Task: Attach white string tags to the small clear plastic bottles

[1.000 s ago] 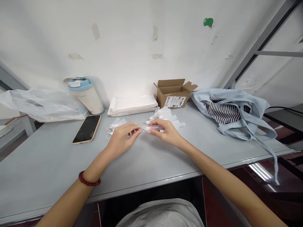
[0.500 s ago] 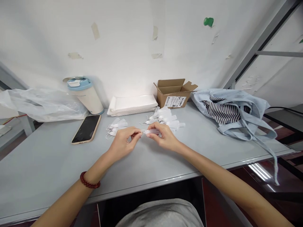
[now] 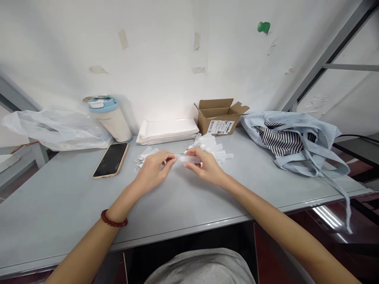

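Note:
A small frosted plastic tube [image 3: 189,159] with a thin white cord at its left end is held above the table, between my hands. My left hand [image 3: 154,167] is closed in a pinch on the cord at that end. My right hand [image 3: 209,167] has its thumb below and its fingers above the tube, gripping it loosely from the right. Behind my right hand lies a heap of similar frosted tubes [image 3: 209,142]. A smaller group of corded tubes [image 3: 145,154] sits behind my left hand, partly covered by it.
On the grey table [image 3: 177,205] lie a phone [image 3: 111,159] and a stack of white sheets or envelopes [image 3: 168,131]. A tumbler [image 3: 114,122] stands beside a plastic bag [image 3: 59,130]. An open cardboard box [image 3: 219,122] is at the back, a light-blue cloth bag [image 3: 319,130] at right.
My right thumb and fingers have spread slightly apart around the tube. The left hand keeps its pinch at the cord end. The whole view has shifted a little.

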### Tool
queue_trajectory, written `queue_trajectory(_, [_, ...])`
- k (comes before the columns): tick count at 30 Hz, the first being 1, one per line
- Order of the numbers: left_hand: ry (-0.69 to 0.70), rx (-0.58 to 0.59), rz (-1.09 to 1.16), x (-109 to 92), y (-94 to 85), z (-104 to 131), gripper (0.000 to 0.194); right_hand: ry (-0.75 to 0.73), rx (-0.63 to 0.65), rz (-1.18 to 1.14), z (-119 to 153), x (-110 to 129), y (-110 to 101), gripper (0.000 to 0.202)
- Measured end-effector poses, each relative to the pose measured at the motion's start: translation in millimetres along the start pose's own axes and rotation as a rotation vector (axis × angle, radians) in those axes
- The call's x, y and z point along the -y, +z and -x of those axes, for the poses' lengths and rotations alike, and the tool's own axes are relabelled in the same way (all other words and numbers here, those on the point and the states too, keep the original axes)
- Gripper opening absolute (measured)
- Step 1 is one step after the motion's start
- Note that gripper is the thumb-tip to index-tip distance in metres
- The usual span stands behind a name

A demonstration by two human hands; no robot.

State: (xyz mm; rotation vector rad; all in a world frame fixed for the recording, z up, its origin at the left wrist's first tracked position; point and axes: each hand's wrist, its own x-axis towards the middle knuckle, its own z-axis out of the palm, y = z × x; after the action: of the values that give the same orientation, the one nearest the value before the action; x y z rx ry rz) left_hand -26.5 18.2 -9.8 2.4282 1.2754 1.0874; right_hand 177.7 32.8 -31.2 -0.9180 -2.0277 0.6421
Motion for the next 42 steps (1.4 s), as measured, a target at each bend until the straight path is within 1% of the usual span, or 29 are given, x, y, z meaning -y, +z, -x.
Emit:
queue_trajectory(2, [-0.057,-0.096,-0.044,10.5,-11.6,-2.2,0.016,0.014,-0.023,0.02,-1.1,-2.6,-2.5,0.031])
queue_trajectory(4, [-0.139,-0.184,-0.115,26.7,-25.4,-2.8,0.015,0.026,-0.056,0.037,-1.7,-5.4,-5.3,0.03])
queue_trajectory(5, [-0.194,-0.206,-0.159,36.1,-32.1,-2.7,0.015,0.026,-0.078,0.045,-1.9,-6.7,-6.6,0.028])
queue_trajectory(6, [-0.253,-0.2,-0.206,46.0,-38.2,-2.4,0.014,0.023,-0.097,0.055,-2.1,-7.7,-7.7,0.025])
queue_trajectory(8, [-0.307,-0.238,-0.254,64.8,-47.1,-1.5,0.012,0.008,-0.126,0.079,-2.6,-9.2,-9.3,0.018])
queue_trajectory(10, [-0.337,-0.211,-0.321,80.2,-50.9,-0.3,0.012,-0.007,-0.145,0.102,-3.1,-9.6,-9.9,0.01])
queue_trajectory(12, [-0.332,-0.151,-0.341,90.8,-50.7,1.2,0.014,-0.017,-0.155,0.122,-3.8,-9.2,-10.3,0.007])
queue_trajectory(15, [-0.25,-0.062,-0.349,99.7,-47.2,4.2,0.018,-0.025,-0.158,0.151,-5.2,-8.4,-12.2,0.009])
queue_trajectory(18, [-0.177,-0.058,-0.352,103.9,-45.2,7.2,0.02,-0.026,-0.17,0.177,-7.2,-8.5,-17.3,0.01])
queue_trajectory(20, [-0.158,-0.087,-0.367,104.3,-45.5,8.3,0.017,-0.028,-0.167,0.199,-8.2,-8.6,-22.6,0.009])
queue_trajectory(23, [-0.158,-0.142,-0.431,98.3,-45.0,7.7,0.013,0.024,-0.107,0.238,-8.3,-7.0,-31.9,0.011])
queue_trajectory(26, [-0.175,-0.156,-0.462,82.3,-38.7,4.8,0.016,0.1,0.011,0.3,-7.0,-3.7,-40.8,0.021])
queue_trajectory(28, [-0.187,-0.11,-0.438,68.3,-30.9,2.7,0.023,0.118,0.115,0.366,-5.8,-1.8,-46.2,0.031])
queue_trajectory(30, [-0.191,-0.073,-0.397,55.3,-21.9,1.2,0.025,0.137,0.223,0.427,-4.8,-1.3,-51.6,0.037])
queue_trajectory(32, [-0.183,-0.045,-0.367,45.6,-13.7,0.9,0.027,0.165,0.293,0.453,-4.1,-2.2,-56.7,0.031])
queue_trajectory(35, [-0.144,-0.02,-0.338,39.1,-5.9,2.0,0.029,0.188,0.321,0.469,-3.9,-5.6,-61.1,0.011])
queue_trajectory(36, [-0.13,-0.022,-0.333,38.6,-4.5,2.5,0.028,0.191,0.33,0.488,-3.9,-7.1,-60.9,0.007])
queue_trajectory(39, [-0.107,-0.04,-0.329,39.3,-2.9,3.7,0.027,0.208,0.363,0.563,-3.9,-12.3,-55.2,0.006])
queue_trajectory(42, [-0.122,-0.03,-0.331,40.0,-2.4,3.9,0.027,0.234,0.378,0.592,-3.6,-18.2,-46.1,0.002])
